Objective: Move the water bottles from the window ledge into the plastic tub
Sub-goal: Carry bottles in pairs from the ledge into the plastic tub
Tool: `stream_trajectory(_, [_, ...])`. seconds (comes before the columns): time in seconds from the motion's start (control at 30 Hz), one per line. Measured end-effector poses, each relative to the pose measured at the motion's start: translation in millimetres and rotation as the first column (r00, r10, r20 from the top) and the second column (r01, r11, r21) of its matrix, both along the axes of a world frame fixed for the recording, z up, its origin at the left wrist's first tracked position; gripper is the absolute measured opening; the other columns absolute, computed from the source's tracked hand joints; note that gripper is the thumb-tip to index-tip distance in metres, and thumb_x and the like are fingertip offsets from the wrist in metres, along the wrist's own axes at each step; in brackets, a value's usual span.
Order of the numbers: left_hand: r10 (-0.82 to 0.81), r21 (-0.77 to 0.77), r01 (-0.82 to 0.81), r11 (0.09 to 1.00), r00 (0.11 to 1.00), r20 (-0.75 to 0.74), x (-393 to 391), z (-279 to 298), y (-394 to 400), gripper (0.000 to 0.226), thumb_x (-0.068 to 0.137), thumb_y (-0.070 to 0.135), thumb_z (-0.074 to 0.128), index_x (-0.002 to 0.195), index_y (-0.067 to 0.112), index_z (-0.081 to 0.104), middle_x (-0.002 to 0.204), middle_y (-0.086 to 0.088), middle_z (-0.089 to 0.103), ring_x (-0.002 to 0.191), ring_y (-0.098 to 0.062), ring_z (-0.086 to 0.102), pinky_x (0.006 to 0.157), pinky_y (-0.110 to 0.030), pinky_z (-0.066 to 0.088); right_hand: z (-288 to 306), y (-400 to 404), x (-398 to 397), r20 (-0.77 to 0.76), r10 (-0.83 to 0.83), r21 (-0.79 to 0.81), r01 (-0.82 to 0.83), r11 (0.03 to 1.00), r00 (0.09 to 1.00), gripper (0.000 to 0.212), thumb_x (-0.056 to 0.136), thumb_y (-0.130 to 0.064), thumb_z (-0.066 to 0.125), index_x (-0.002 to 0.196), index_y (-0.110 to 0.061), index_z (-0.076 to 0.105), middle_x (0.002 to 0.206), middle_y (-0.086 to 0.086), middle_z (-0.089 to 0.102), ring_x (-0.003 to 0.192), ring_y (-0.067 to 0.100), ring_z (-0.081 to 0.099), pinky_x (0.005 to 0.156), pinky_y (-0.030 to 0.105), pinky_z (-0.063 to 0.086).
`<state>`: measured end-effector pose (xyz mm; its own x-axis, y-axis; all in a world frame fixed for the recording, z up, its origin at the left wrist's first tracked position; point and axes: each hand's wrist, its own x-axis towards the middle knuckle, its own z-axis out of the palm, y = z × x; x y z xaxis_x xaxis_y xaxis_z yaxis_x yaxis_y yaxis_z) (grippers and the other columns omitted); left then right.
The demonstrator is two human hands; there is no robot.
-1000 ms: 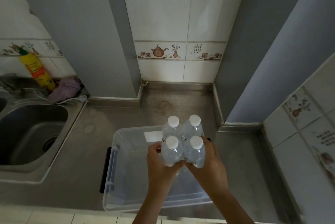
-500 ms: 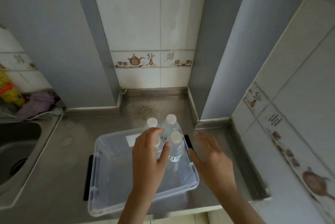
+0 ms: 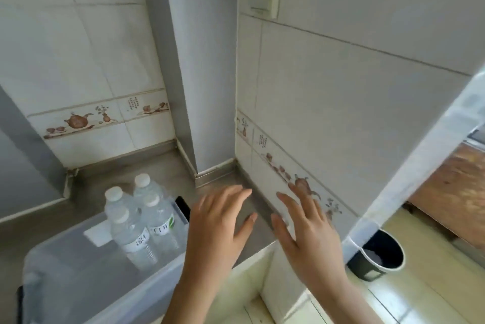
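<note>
Below, four clear water bottles (image 3: 143,221) with white caps are seen standing upright, clustered in the far right corner of a translucent plastic tub (image 3: 78,276) set on a grey steel desk (image 3: 34,229). Both hands are held empty with fingers spread, to the right of the tub: the left hand (image 3: 217,229) just beside its rim, the right hand (image 3: 309,231) near the tiled wall (image 3: 341,113). A dark bin (image 3: 378,258) is seen on the floor.

The clear plastic tub (image 3: 86,281) runs off the bottom-left edge, its near corner unseen. Among the water bottles (image 3: 143,221), the rear ones stand partly hidden behind the front pair, their labels (image 3: 160,229) too small to read. Both forearms leave the lower edge. A wall corner partly hides the dark bin (image 3: 378,258).
</note>
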<state>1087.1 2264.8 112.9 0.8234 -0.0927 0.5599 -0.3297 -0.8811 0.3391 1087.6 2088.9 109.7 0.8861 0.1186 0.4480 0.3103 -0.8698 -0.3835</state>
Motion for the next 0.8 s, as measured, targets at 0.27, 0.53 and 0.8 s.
stream_trajectory(0.27, [-0.249,0.033,0.250,0.968,0.968,-0.006,-49.8,15.7,-113.8,0.040,0.088,0.042,0.058,0.117,0.017,0.070,0.116,-0.002,0.071,0.103,-0.022,0.067,0.083,-0.036,0.055,10.6,-106.4,-96.9,0.026,-0.248,0.065,0.245,0.967,0.969,0.045,0.094,-0.046,0.039,0.127,-0.022,0.055,0.139,0.003,0.051,0.122,0.026,0.050,0.092,0.045,0.050])
stream_trajectory(0.53, [-0.444,0.109,0.448,0.887,0.894,-0.062,-111.5,12.9,-232.1,0.054,0.070,0.036,0.086,0.119,0.025,0.066,0.118,0.002,0.070,0.107,-0.019,0.066,0.089,-0.031,0.046,11.5,-210.5,-192.5,0.012,-0.499,0.071,0.497,0.865,0.867,0.046,0.091,-0.048,0.038,0.125,-0.024,0.057,0.136,-0.001,0.053,0.124,0.021,0.047,0.090,0.047,0.051])
stream_trajectory(0.8, [-0.664,0.108,0.665,0.739,0.746,-0.050,-139.3,21.6,-347.1,0.051,0.075,0.030,0.081,0.123,0.023,0.063,0.121,0.004,0.066,0.113,-0.017,0.060,0.091,-0.034,0.050,13.0,-310.1,-263.0,0.005,-0.708,0.104,0.704,0.703,0.706,0.045,0.090,-0.049,0.039,0.125,-0.026,0.057,0.138,-0.002,0.051,0.124,0.021,0.046,0.089,0.047,0.052])
